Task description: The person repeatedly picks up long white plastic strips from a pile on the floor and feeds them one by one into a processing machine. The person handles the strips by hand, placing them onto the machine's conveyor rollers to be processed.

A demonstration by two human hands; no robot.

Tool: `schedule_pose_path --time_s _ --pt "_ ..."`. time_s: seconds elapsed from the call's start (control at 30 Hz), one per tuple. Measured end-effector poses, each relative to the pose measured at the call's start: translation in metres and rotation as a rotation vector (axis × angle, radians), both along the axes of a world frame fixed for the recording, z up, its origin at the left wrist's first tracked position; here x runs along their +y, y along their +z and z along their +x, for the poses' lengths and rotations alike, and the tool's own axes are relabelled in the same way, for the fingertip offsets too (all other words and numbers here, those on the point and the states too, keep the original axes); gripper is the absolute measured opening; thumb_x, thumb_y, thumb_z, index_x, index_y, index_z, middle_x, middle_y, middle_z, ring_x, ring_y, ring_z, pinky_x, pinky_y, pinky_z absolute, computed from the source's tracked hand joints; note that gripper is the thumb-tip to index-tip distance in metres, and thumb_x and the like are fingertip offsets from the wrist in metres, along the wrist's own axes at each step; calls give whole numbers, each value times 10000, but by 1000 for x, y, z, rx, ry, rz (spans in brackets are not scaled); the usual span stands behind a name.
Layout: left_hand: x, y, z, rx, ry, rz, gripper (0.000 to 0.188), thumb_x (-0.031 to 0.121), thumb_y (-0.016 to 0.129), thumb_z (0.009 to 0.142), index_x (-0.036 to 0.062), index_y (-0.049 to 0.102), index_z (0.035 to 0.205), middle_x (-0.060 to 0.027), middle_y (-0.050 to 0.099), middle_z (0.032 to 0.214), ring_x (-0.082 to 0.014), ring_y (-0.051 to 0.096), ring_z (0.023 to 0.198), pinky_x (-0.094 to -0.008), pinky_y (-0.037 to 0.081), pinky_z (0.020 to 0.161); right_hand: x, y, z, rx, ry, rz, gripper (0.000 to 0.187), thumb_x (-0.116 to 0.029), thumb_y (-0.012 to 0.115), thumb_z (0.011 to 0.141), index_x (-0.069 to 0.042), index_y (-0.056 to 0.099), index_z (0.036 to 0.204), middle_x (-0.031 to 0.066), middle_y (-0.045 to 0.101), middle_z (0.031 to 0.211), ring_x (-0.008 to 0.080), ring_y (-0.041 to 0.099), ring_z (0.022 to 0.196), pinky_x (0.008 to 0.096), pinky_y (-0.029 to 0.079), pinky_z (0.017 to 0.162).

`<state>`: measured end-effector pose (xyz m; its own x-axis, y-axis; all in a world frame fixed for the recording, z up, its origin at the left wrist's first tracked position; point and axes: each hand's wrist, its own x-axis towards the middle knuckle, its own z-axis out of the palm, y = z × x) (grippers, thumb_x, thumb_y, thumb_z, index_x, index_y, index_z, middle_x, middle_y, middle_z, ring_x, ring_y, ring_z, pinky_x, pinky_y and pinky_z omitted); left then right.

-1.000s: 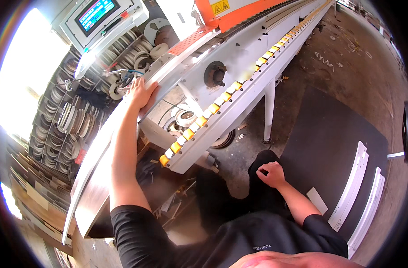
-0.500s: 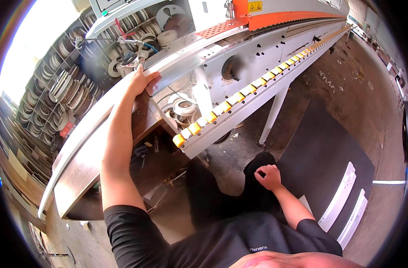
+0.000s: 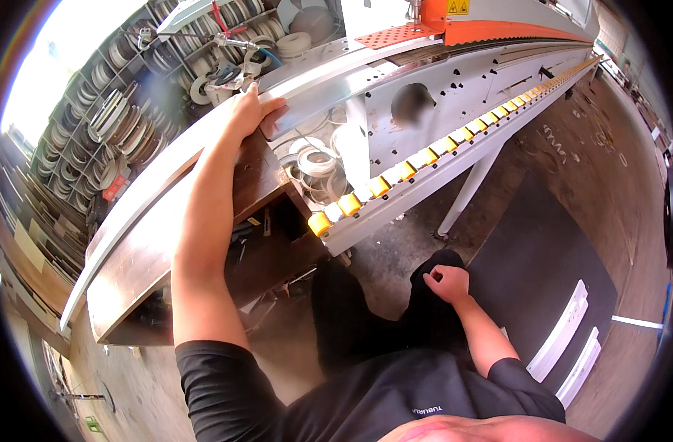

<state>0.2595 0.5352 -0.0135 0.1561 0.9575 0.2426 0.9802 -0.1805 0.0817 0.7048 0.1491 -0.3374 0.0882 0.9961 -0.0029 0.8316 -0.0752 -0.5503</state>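
Note:
My left arm reaches forward, and my left hand (image 3: 247, 116) grips a long white strip (image 3: 123, 228) near the machine's infeed end. Its thumb points right, and some fingers are hidden by the hand. The strip runs from the lower left over a brown wooden cabinet (image 3: 259, 173) toward the machine's orange guard (image 3: 498, 29). My right hand (image 3: 448, 283) is loosely curled above my right knee, with nothing visible in it.
A rail with yellow rollers (image 3: 406, 171) runs along the machine's near side. Shelves of edge-band rolls (image 3: 127, 132) stand at far left. White tape coils (image 3: 316, 162) lie behind the cabinet. On my right, two white strips (image 3: 559, 335) rest on a dark board (image 3: 528, 258).
The view has shifted, so the machine and rollers appear farther right. My left hand remains on the strip; my right hand stays curled near my knee.

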Motion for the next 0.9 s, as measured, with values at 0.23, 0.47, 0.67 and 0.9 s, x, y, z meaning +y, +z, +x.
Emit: schedule_pose_path --time_s 0.23,0.47,0.67,0.9 --pt "2 -1 1 17 10 -1 922 674 624 1010 -31 514 1594 -287 764 1256 -417 746 1189 -500 565 1022 7 -12 -2 -61 -49 26 298 -423 783 917 -150 775 797 47 762 759 290 746 743 442 556 678" --pt "-1 1 1 33 39 -27 942 698 616 1011 -22 505 1608 -282 755 1295 -417 736 1213 -495 558 1039 10 -33 8 -52 -204 297 264 -320 800 904 -165 764 1114 61 755 1281 309 650 1267 495 491 1076" --pt "1 -1 0 24 38 -20 975 718 626 997 -18 493 1622 -292 743 1320 -424 725 1239 -493 552 1059 19 -38 19 -223 -87 -49 503 -405 776 905 -183 730 1354 45 617 1580 302 515 1494 490 406 1239" --pt "-5 4 4 -28 33 -22 995 727 649 978 -19 497 1618 -295 741 1323 -430 722 1240 -494 548 1067 36 -18 11 -208 -238 -80 462 -407 758 925 -208 740 1341 15 634 1563 287 520 1493 483 430 1237"
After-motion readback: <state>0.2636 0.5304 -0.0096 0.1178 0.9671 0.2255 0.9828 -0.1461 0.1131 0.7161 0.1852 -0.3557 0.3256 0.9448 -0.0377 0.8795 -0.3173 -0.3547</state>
